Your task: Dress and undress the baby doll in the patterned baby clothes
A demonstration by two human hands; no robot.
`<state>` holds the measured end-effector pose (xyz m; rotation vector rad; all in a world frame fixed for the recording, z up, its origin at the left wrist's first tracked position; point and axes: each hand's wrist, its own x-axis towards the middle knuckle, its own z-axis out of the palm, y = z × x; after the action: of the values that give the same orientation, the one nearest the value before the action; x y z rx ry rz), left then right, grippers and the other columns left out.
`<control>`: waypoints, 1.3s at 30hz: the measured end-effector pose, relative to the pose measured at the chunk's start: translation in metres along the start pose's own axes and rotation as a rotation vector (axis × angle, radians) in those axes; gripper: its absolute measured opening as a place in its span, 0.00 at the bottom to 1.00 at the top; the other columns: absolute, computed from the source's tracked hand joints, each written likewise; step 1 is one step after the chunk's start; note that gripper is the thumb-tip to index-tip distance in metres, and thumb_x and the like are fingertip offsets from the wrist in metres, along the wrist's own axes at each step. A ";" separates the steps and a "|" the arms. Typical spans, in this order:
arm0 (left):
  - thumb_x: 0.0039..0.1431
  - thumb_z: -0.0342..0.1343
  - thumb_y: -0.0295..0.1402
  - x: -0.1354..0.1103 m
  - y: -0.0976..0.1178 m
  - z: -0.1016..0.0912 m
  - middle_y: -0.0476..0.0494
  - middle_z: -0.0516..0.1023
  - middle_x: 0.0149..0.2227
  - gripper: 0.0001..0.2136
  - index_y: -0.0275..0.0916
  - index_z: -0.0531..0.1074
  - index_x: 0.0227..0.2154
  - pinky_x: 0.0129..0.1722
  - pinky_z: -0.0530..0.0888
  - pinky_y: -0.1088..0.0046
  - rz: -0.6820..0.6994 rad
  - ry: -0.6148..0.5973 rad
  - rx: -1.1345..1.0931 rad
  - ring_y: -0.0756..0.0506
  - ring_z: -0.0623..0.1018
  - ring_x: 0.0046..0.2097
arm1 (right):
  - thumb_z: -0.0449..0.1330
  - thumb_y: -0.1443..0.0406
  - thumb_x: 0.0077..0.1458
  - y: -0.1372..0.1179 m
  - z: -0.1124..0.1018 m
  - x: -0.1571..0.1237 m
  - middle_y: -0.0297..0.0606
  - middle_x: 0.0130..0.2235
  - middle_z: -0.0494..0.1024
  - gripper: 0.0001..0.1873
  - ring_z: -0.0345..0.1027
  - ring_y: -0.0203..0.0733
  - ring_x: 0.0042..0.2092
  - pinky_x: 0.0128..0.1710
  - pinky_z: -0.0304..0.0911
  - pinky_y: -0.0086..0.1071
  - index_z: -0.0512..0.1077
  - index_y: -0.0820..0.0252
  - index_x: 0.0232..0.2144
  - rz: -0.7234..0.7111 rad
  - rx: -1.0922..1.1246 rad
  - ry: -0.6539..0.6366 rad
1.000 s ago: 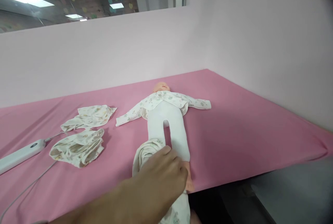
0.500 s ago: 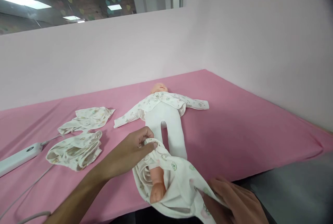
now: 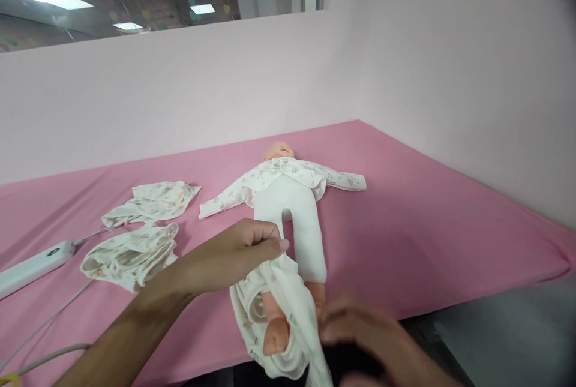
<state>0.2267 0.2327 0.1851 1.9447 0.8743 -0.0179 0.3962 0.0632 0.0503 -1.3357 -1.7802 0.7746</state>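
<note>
A baby doll (image 3: 288, 207) lies on its back on the pink table (image 3: 405, 219), wearing a printed white top and white leggings. Printed baby trousers (image 3: 283, 315) are bunched around its near leg, with one bare foot (image 3: 275, 336) poking through. My left hand (image 3: 238, 252) is closed, pinching the top edge of the trousers beside the doll's leg. My right hand (image 3: 364, 339) is at the bottom edge by the trousers' lower part; it is blurred and its fingers do not show clearly.
Two more printed baby garments (image 3: 150, 201) (image 3: 130, 252) lie crumpled to the left. A white handset with a cord (image 3: 33, 267) rests at the far left. Pale walls close off the table at the back and right.
The trousers have gone further up the doll's near leg and now hang narrower. My left hand rose slightly with the fabric. My right hand shifted left towards the doll's feet.
</note>
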 end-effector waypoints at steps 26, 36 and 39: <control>0.56 0.56 0.44 0.022 -0.031 0.002 0.55 0.61 0.23 0.16 0.37 0.62 0.26 0.23 0.57 0.81 -0.035 -0.014 -0.322 0.55 0.60 0.24 | 0.61 0.62 0.54 -0.014 -0.037 0.084 0.31 0.29 0.68 0.11 0.64 0.33 0.33 0.38 0.60 0.30 0.64 0.60 0.25 0.209 1.036 -0.120; 0.57 0.57 0.43 0.027 -0.038 0.001 0.53 0.65 0.26 0.13 0.36 0.67 0.29 0.24 0.61 0.80 -0.036 0.080 -0.488 0.54 0.65 0.26 | 0.60 0.61 0.55 -0.010 -0.034 0.099 0.27 0.24 0.62 0.10 0.55 0.29 0.25 0.28 0.54 0.26 0.65 0.59 0.26 0.298 1.133 -0.120; 0.55 0.59 0.43 0.029 -0.037 0.000 0.52 0.68 0.25 0.14 0.35 0.70 0.28 0.24 0.62 0.80 -0.091 -0.037 -0.588 0.55 0.66 0.25 | 0.60 0.57 0.56 -0.010 -0.036 0.105 0.26 0.24 0.59 0.13 0.50 0.29 0.25 0.25 0.49 0.25 0.64 0.58 0.28 0.292 0.937 0.016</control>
<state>0.2267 0.2597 0.1467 1.3525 0.8287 0.1350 0.4051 0.1623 0.0997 -0.9287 -0.9591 1.5037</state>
